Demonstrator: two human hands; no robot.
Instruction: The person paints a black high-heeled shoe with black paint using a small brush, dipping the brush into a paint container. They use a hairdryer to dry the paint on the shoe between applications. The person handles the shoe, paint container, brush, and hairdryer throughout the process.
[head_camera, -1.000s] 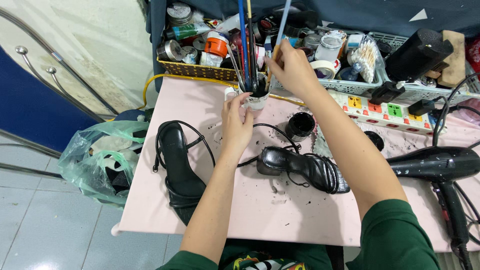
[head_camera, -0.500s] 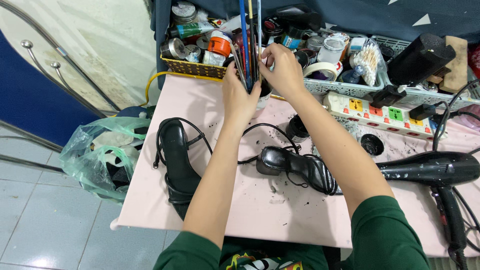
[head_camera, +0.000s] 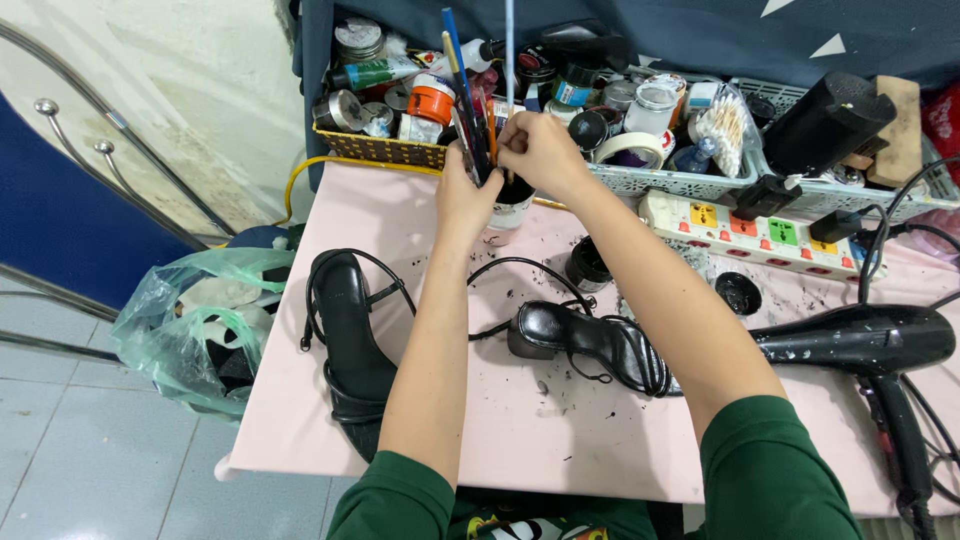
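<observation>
My left hand (head_camera: 466, 205) grips a white cup (head_camera: 507, 212) full of brushes (head_camera: 468, 90) at the back of the pink table (head_camera: 560, 440). My right hand (head_camera: 535, 152) reaches into the same cup and pinches a thin light-blue brush handle (head_camera: 509, 55) that stands upright above it. A black strappy sandal (head_camera: 350, 345) lies left of my left forearm. A second black sandal (head_camera: 600, 345) lies on its side between my arms. A small open black jar (head_camera: 588, 265) stands just right of the cup.
Baskets (head_camera: 385, 150) of paint jars, tape and cotton buds line the back. A white power strip (head_camera: 760, 228) and a jar lid (head_camera: 738, 293) lie at right, with a black hair dryer (head_camera: 865, 340) at the right edge. A plastic bag (head_camera: 185, 330) sits on the floor left.
Both hands have closed in on the brush cup. My right hand came down from the brush tops to the cup's mouth, and a light-blue handle now stands up from its fingers.
</observation>
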